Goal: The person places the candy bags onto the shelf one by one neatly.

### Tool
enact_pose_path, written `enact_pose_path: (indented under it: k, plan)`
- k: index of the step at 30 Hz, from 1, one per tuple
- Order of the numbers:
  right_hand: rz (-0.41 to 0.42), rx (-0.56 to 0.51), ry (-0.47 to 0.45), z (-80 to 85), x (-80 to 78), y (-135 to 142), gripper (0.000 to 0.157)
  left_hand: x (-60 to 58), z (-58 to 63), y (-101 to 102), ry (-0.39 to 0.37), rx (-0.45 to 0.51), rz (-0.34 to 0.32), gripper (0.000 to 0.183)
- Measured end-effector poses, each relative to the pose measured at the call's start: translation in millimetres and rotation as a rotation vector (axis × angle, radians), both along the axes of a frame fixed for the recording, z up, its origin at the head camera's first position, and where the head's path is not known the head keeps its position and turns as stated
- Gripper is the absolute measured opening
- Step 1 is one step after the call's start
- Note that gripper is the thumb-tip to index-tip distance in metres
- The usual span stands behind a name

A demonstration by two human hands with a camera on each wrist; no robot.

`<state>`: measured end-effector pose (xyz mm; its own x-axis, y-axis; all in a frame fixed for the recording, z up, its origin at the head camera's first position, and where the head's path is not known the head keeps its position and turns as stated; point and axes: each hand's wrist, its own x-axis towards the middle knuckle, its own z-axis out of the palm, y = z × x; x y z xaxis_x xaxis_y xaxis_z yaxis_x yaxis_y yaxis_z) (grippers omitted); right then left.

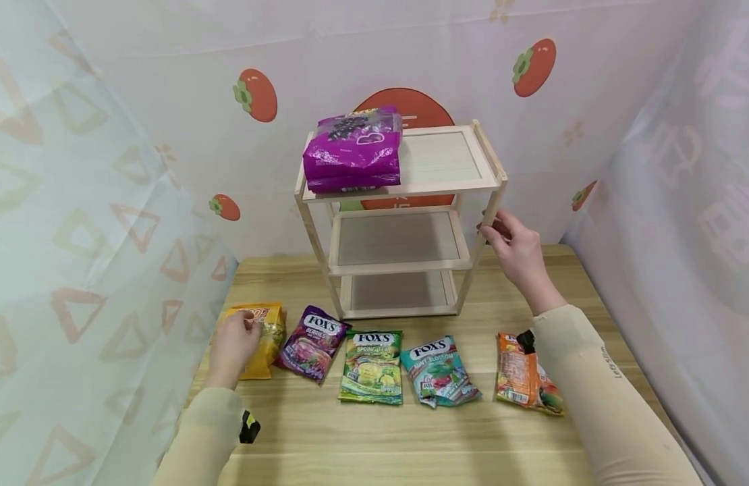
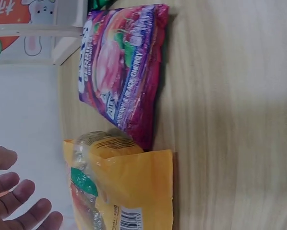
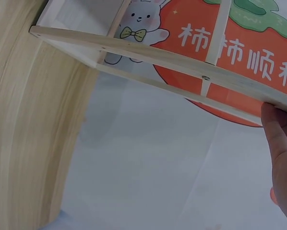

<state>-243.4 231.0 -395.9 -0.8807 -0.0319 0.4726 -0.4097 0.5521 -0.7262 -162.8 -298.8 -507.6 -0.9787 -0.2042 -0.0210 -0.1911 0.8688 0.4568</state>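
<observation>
My right hand [image 1: 519, 250] grips the right front post of a three-tier wooden shelf rack [image 1: 405, 270], just under its top tier. The right wrist view shows the fingers at that post [image 3: 182, 64]. My left hand [image 1: 235, 347] hovers over a yellow candy bag [image 1: 268, 337] at the left. In the left wrist view the fingers [image 2: 23, 191] are loosely bent, apart from that bag and holding nothing. A large purple bag [image 1: 356, 152] with a grape picture lies on the left part of the top tier.
In front of the rack lie a purple berries candy bag [image 1: 314, 344], a green spring tea bag [image 1: 371, 368], a teal mint bag [image 1: 441, 371] and an orange bag [image 1: 520, 374], partly behind the right sleeve. A printed cloth [image 1: 374, 54] surrounds the wooden table [image 1: 362, 445].
</observation>
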Motion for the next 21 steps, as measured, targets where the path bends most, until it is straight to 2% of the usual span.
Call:
enact_pose_path:
  k: [6,11,15,21]
  plan:
    - [0.009,-0.028,0.004,-0.5,-0.1,0.7,0.036,4.7,-11.9,4.0,-0.176,-0.079,-0.015,0.055]
    - [0.010,-0.030,0.001,-1.4,-0.2,1.3,0.037,9.6,-26.4,10.8,-0.236,-0.125,-0.002,0.066]
    - [0.011,-0.030,-0.006,-1.8,-0.4,1.5,0.038,13.8,-38.9,13.7,-0.222,-0.179,0.011,0.063]
    - [0.001,-0.034,-0.014,-2.9,-1.2,1.5,0.040,16.8,-54.9,14.3,-0.115,-0.246,0.035,0.056]
